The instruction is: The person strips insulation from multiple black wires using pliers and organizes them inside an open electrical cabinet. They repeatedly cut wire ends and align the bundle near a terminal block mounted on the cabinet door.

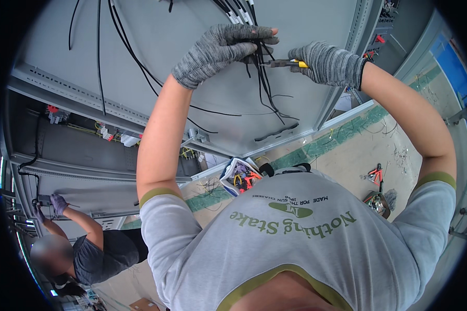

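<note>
A bundle of black wires (264, 88) hangs down in front of a grey metal panel (207, 98), with white sleeves on several of them near the top. My left hand (213, 54), in a grey knit glove, is closed around the bundle from the left, its fingers pointing right. In my right hand (327, 63), gloved the same way, is a pair of pliers (283, 63) with yellow and black handles. Their dark jaws point left and reach the wires just below my left fingers. Whether the jaws are closed on a wire is too small to tell.
More black wires (124, 36) dangle at the panel's upper left. A box of tools (239, 176) sits below the cabinet. Red-handled pliers (374, 175) and wire scraps lie on the floor (353, 155) at right. Another person (106, 254) works at the far left.
</note>
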Motion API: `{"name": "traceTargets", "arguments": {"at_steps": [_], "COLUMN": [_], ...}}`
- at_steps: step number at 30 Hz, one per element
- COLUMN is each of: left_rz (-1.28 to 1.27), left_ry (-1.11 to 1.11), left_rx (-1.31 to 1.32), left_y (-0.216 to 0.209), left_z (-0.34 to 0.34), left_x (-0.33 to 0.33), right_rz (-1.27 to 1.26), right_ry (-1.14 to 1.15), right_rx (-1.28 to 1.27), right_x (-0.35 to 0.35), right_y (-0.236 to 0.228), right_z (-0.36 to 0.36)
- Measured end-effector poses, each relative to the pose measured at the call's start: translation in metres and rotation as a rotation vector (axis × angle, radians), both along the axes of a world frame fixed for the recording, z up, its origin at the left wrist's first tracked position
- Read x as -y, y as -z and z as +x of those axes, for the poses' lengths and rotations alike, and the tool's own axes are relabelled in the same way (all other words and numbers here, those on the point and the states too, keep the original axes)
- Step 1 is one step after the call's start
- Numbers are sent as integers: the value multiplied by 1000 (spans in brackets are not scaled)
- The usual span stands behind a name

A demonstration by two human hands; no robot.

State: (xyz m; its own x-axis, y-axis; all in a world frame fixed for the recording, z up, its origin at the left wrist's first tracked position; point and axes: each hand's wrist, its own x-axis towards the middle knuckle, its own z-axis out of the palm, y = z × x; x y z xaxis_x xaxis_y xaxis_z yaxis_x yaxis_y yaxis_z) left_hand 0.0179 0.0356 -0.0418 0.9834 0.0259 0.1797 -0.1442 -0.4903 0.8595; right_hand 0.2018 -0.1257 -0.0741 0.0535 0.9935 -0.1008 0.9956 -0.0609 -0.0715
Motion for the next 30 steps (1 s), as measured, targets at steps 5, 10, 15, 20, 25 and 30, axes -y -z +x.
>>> {"name": "traceTargets", "arguments": {"at_steps": [5,10,15,20,25,30], "left_rz": [21,21,7,-2,-17,-2], "left_ry": [27,47,50,54,54,76], "left_rx": [20,31,13,19,19,31], "left_y": [-1,0,-3,-3,-3,-2], "left_z": [1,0,-1,0,0,0], "left_x": [0,-2,0,1,5,1], "right_rz": [25,165,16,55,72,97], "right_ry": [17,-56,52,43,38,27], "right_rx": [17,119,234,177,139,165], "right_x": [2,12,16,10,6,9], "right_y": [3,8,-6,6,10,4], "right_z": [1,4,-9,-3,-3,-6]}}
